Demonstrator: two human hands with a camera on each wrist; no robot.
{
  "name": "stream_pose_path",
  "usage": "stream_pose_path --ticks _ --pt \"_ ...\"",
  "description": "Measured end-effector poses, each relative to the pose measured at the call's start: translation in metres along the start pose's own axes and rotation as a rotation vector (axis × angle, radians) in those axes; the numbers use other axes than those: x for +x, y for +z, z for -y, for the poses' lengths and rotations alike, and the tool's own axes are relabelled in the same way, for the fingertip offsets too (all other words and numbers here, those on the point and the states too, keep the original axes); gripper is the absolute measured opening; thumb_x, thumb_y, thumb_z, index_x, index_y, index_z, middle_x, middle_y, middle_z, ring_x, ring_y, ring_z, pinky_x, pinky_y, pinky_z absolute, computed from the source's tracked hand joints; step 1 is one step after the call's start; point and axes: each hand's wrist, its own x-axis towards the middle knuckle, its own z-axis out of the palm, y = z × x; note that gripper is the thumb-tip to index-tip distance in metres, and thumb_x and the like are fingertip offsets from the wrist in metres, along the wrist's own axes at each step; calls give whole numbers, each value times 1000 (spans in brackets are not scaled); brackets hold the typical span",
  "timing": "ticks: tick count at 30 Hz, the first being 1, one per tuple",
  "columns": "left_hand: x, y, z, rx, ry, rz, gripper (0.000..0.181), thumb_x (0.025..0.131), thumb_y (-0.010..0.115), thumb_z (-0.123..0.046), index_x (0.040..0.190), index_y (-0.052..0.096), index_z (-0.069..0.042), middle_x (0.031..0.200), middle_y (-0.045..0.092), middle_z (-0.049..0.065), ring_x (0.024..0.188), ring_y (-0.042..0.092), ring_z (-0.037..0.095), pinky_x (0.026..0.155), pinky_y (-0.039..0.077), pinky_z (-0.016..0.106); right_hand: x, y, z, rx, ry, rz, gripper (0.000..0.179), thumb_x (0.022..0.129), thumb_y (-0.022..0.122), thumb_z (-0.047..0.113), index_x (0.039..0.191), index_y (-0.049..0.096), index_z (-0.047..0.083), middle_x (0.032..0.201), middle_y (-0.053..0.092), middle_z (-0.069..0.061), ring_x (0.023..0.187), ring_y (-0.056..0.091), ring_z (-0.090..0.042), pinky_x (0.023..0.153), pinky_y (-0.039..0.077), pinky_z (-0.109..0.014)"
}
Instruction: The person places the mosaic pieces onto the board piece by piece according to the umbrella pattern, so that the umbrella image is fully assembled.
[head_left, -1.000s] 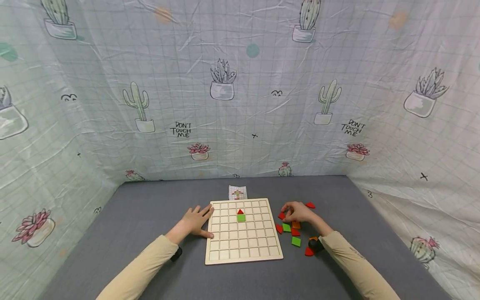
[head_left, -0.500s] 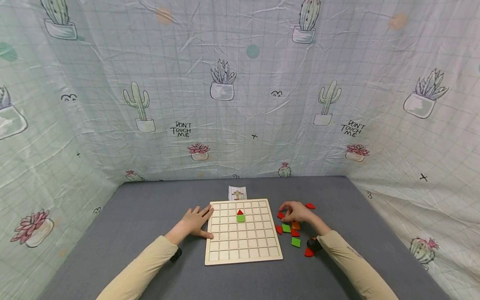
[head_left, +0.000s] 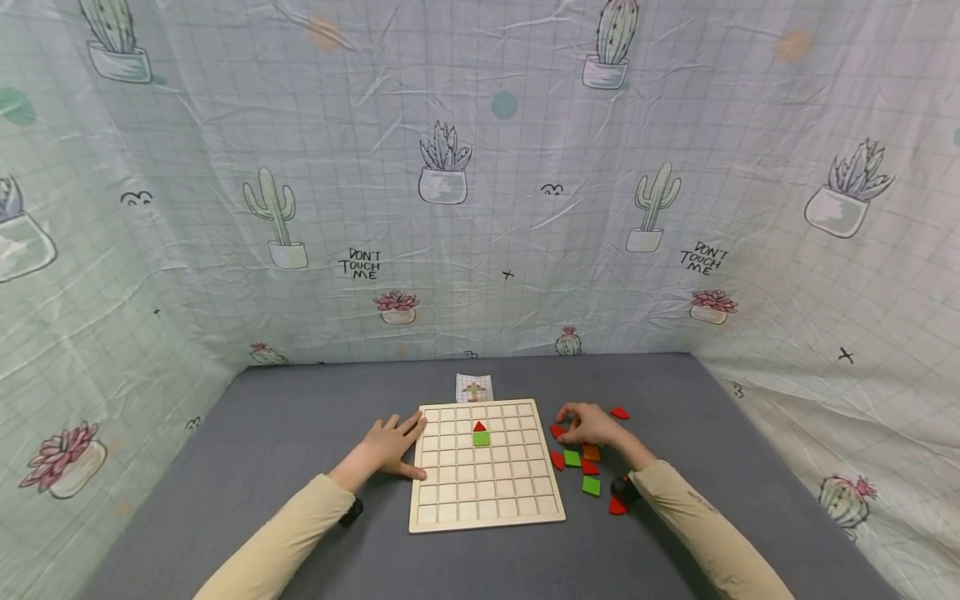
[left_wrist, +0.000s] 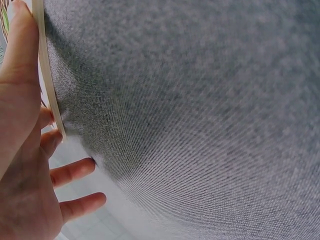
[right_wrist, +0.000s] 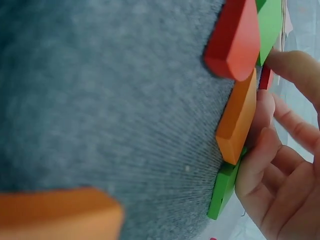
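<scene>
My left hand (head_left: 385, 444) rests on the left edge of a pale wooden grid board (head_left: 487, 489), fingers spread. In the left wrist view, its thumb lies along the board's edge (left_wrist: 49, 80). To the right of the board, my right hand (head_left: 595, 425) pinches a red tile (head_left: 557, 431) between thumb and index finger. In the right wrist view most of that red tile (right_wrist: 266, 76) is hidden by the fingers. A red triangle (head_left: 479, 426) sits on the board directly above a green square (head_left: 482, 438).
Around the right hand lie loose tiles: a green square (head_left: 572, 458), an orange tile (head_left: 591, 452), another green square (head_left: 591, 486) and several red ones, including one behind the hand (head_left: 619, 412). A printed pattern card (head_left: 474, 388) lies behind the board.
My right hand has shifted slightly left, and the red tile at its fingertips has moved left with it toward the board. My left hand stays on the board's edge.
</scene>
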Motion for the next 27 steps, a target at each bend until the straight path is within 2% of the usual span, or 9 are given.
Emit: stream_pose_path --ticks 5,13,27 --pt "-1 0 0 5 -3 1 94 71 52 -67 142 25 -12 148 24 6 128 32 36 96 31 52 2 1 2 -4 -23 7 26 78 69 19 100 61 9 59 60 -1 48 51 -11 46 40 -25" --pt "-3 -1 -1 6 -6 3 94 72 52 -66 142 25 -10 148 24 8 127 33 36 96 31 52 3 3 3 -15 -25 0 19 77 70 21 93 63 13 54 56 -1 45 48 -10 44 38 -24" --pt "0 1 0 3 -5 -7 95 71 52 -68 142 26 -11 148 25 7 128 33 36 96 31 52 4 1 5 51 -37 10 22 78 69 21 92 61 7 56 57 -5 46 47 -12 46 39 -26"
